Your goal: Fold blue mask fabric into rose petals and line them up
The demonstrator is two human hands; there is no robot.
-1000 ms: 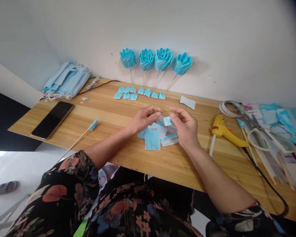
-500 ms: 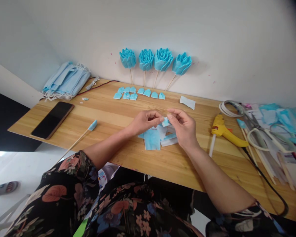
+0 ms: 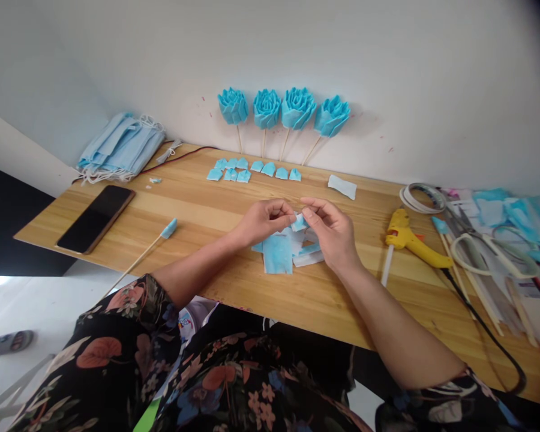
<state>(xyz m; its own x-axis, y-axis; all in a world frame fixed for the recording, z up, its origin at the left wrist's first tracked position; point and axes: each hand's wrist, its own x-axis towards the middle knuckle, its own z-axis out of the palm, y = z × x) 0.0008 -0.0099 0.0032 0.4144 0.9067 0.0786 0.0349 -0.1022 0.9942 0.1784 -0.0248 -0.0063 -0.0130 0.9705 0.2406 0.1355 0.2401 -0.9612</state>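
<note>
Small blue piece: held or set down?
Held: the right hand pinches the small blue piece by its edge, the left hand at its other side.

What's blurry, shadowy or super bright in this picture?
Head view: soft shadow right of the rightmost blue ruffled fabric flower; head view: bright patches on the pale floor, lower left; head view: blue-and-white fabric scraps at far right look soft.
</note>
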